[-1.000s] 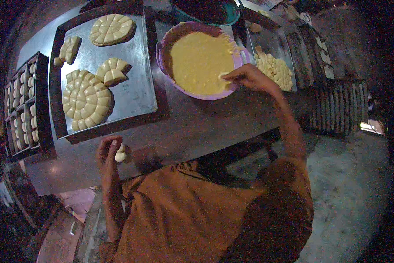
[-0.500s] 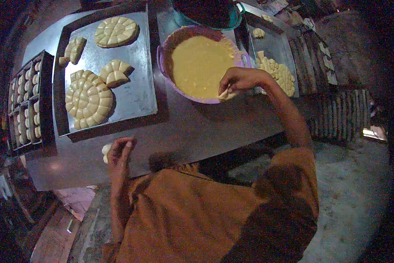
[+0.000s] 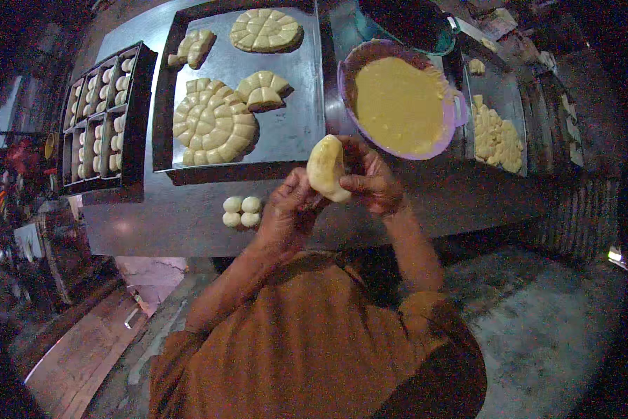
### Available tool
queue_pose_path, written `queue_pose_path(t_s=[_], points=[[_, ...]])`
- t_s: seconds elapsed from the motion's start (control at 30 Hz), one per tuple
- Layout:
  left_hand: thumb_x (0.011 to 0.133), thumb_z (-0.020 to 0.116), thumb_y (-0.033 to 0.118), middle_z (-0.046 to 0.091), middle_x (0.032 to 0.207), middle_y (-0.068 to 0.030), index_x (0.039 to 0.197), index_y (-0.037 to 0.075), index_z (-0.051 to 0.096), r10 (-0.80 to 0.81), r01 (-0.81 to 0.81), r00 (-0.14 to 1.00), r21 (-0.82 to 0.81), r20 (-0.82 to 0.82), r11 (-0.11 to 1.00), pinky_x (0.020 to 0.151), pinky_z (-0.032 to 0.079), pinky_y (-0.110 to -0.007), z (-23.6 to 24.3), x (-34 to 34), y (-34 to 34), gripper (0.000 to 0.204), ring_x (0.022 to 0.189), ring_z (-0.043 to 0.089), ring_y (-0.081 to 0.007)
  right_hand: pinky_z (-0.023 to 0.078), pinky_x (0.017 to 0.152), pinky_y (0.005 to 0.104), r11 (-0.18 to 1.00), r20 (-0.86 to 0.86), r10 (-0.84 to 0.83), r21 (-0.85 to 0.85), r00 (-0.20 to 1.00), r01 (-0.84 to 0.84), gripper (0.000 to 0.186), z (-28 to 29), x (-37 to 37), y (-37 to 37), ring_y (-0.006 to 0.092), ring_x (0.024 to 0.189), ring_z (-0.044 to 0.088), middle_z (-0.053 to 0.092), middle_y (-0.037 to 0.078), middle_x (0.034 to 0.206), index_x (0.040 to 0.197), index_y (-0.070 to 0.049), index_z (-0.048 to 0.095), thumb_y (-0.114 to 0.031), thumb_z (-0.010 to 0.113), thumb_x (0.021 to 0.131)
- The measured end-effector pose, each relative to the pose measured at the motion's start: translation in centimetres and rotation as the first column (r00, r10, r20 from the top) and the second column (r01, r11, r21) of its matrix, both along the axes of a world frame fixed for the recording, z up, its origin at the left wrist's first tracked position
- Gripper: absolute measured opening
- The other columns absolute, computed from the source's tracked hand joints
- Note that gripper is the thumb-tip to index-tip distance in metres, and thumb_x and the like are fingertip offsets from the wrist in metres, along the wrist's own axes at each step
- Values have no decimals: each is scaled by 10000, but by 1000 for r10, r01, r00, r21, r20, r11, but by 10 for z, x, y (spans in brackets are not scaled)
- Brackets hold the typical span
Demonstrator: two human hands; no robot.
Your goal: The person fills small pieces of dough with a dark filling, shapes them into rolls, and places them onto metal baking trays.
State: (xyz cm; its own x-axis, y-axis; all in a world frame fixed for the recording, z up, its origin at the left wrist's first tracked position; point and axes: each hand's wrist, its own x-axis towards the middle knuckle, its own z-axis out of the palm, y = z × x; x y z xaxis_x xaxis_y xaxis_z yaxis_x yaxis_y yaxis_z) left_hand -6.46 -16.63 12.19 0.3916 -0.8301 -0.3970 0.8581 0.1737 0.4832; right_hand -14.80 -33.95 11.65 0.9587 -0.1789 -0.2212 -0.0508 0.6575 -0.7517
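Both of my hands meet over the near part of the table, holding a pale piece of dough (image 3: 323,171) with a yellow smear on its upper face. My left hand (image 3: 291,202) pinches its left, lower side. On the other side, the fingers and thumb of my right hand (image 3: 372,180) grip its edge. Several small round dough balls (image 3: 242,212) sit in a cluster on the table to the left of my hands. Just beyond my right hand stands a purple basin (image 3: 347,105) of thick yellow filling (image 3: 398,105).
A large metal tray (image 3: 293,133) bears flower-like clusters of dough pieces (image 3: 213,124). At the far left is a black divided tray (image 3: 144,91) with rows of dough balls. Another tray (image 3: 513,112) with dough pieces lies right of the basin. Behind it sits a teal tub (image 3: 440,47).
My right hand has come from the basin's rim to the middle, bringing the dough. My left hand has left the dough balls and joined it. The view has shifted left.
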Motion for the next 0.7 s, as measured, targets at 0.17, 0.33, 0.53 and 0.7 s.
queue_pose_path(t_s=[0.17, 0.33, 0.53, 0.7], points=[[966, 546, 321, 569, 1144, -56, 1127, 84, 512, 100, -100, 986, 8, -136, 995, 886, 492, -331, 9, 25, 37, 289, 1043, 569, -182, 467, 1009, 372, 949, -11, -172, 265, 985, 169, 565, -37, 14, 43, 222, 1187, 546, 563, 67, 1284, 1303, -98, 537, 82, 675, 785], [992, 497, 345, 582, 1132, -49, 1117, 95, 515, 190, -187, 976, 32, -108, 982, 846, 498, -326, -1, 40, 54, 280, 1055, 574, -182, 489, 987, 373, 952, 43, -280, 142, 959, 272, 483, -93, 15, 67, 240, 1151, 573, 592, 93, 1251, 1241, -85, 596, 75, 671, 791], [958, 588, 310, 580, 1009, -39, 1089, 86, 511, 278, -282, 958, 86, 65, 955, 756, 507, -270, 28, 54, 71, 271, 930, 597, -135, 500, 966, 337, 611, 262, -215, -715, 941, 339, 481, 13, 42, 114, 252, 1158, 580, 612, 105, 1216, 1230, -100, 631, 78, 677, 786], [845, 736, 133, 565, 901, -13, 1071, 71, 506, 221, -330, 914, 309, 340, 892, 602, 471, -215, 38, 63, 80, 329, 756, 572, -75, 547, 884, 342, -155, 239, 35, -958, 970, 242, 530, 24, 50, 117, 271, 1074, 630, 615, 117, 1195, 1204, -107, 662, 54, 724, 703]])
